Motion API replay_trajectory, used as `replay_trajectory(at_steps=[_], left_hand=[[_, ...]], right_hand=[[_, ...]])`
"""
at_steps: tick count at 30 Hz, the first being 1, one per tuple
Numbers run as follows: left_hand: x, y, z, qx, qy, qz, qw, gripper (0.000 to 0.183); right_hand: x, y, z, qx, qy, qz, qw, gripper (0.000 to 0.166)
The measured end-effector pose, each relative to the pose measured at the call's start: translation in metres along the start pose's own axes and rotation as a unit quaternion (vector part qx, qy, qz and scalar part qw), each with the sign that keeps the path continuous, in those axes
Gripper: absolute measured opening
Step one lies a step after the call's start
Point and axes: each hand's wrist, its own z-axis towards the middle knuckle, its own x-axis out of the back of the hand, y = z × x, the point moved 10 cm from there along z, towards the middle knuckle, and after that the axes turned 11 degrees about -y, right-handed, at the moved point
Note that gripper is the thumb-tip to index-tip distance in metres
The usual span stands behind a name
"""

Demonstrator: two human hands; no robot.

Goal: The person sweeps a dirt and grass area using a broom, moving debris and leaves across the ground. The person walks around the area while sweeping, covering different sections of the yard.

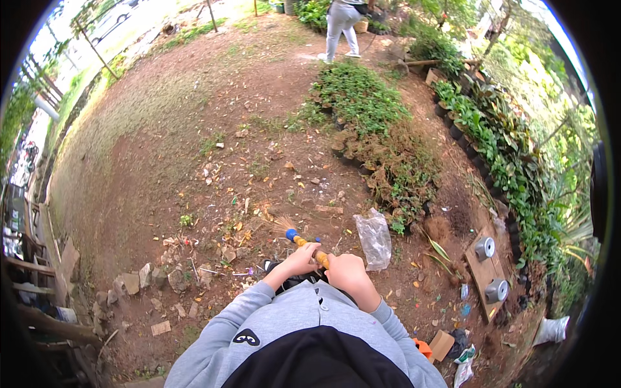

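Observation:
Both hands are on a stick broom [300, 240] with a yellowish segmented handle. My left hand [302, 260] wraps the handle nearer the bristles. Close to my waist, my right hand [348, 272] grips the handle's end. A blue collar [291, 234] joins the handle to thin brown bristles [280, 224]. These fan out just above or on the littered soil; contact cannot be made out. To the right of the broom lies a crumpled clear plastic bag [374, 238]. Dry leaves and small stones are scattered around the bristles.
Potted seedlings [364, 97] stand ahead, with browned plants [400, 157] nearer. Rocks [145, 275] line the left. On the right, a wooden board [491, 271] bears two grey metal pieces. Nearby are a cardboard box [442, 345] and bags. A person [341, 26] stands at the far end.

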Motion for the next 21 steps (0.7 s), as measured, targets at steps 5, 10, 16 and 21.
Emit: replay_trajectory(at_steps=[5, 10, 16, 21], left_hand=[[-0.069, 0.01, 0.005, 0.037, -0.184, 0.007, 0.982, 0.068], [-0.086, 0.019, 0.001, 0.095, -0.361, 0.081, 0.924, 0.066], [-0.089, -0.022, -0.039, 0.103, -0.403, 0.063, 0.907, 0.065], [-0.065, -0.053, -0.081, 0.142, -0.391, 0.033, 0.909, 0.062]], right_hand=[[-0.029, 0.043, -0.025, -0.096, 0.005, 0.059, 0.994, 0.026], [-0.046, 0.093, -0.037, -0.17, 0.055, 0.131, 0.975, 0.024], [-0.131, 0.142, -0.066, -0.267, -0.006, 0.292, 0.918, 0.027], [-0.164, 0.115, -0.076, -0.299, -0.041, 0.276, 0.913, 0.034]])
